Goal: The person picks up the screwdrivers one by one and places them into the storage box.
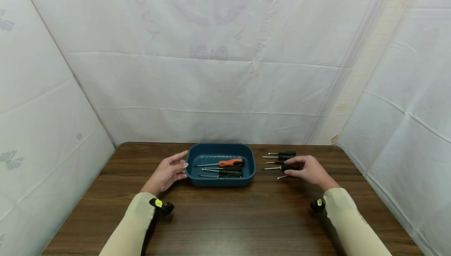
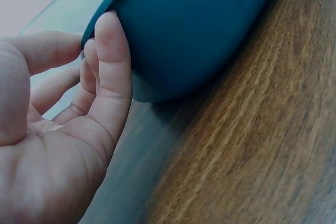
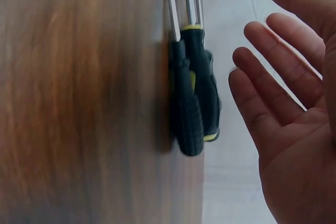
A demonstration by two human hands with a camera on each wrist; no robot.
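The tray (image 1: 190,158) was steadied by the left hand (image 1: 168,173), fingers straight against its smooth, rounded teal wall. The right hand (image 1: 310,170) hung open, fingers apart, over the screwdrivers (image 1: 282,160) laid in a row on the table (image 1: 229,217) right of the tray. One ribbed black handle would best be pinched mid-length, so the slim steel shaft stayed level. The table was dark wood grain.

You get soft, even light in the head view, with faint shadows under the tray (image 1: 220,180) and wide-angle bending at the edges. Both wrist views are blurred up close.
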